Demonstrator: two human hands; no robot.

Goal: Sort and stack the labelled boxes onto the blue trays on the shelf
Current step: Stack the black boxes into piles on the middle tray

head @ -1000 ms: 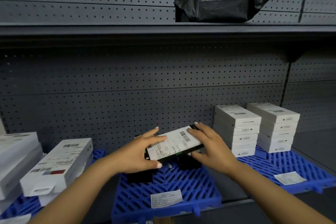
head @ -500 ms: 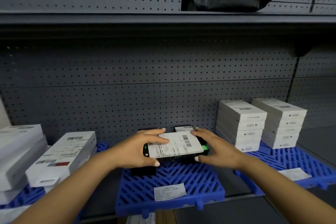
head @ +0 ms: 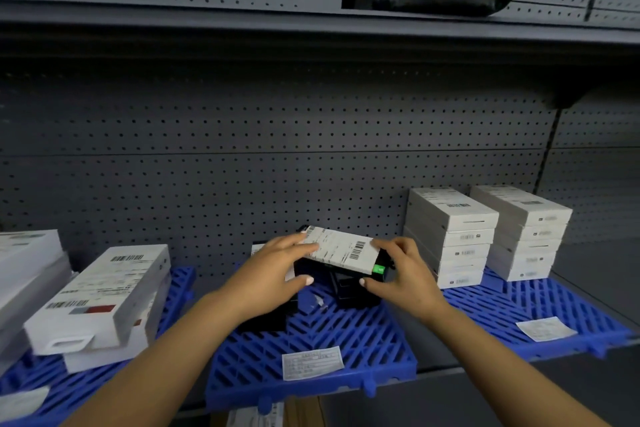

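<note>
Both hands clamped on black box (head: 341, 255) w/ white label: left hand (head: 273, 274) at its left end, right hand (head: 403, 276) at right end, over middle blue tray (head: 311, 350). Open tray surface below wrists. White stacks (head: 450, 236) just right of right hand; tilted white box (head: 100, 295) left of left hand. Pegboard (head: 277, 149) close behind.

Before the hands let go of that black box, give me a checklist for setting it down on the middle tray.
1. Both hands on the black box: ok, left hand and right hand hold its ends.
2. Label facing up: ok.
3. Box level: not ok, it sits tilted.
4. Squared to the black boxes beneath: not ok, it lies askew.
5. Middle tray matches its paper slip: cannot tell, print unreadable.
</note>
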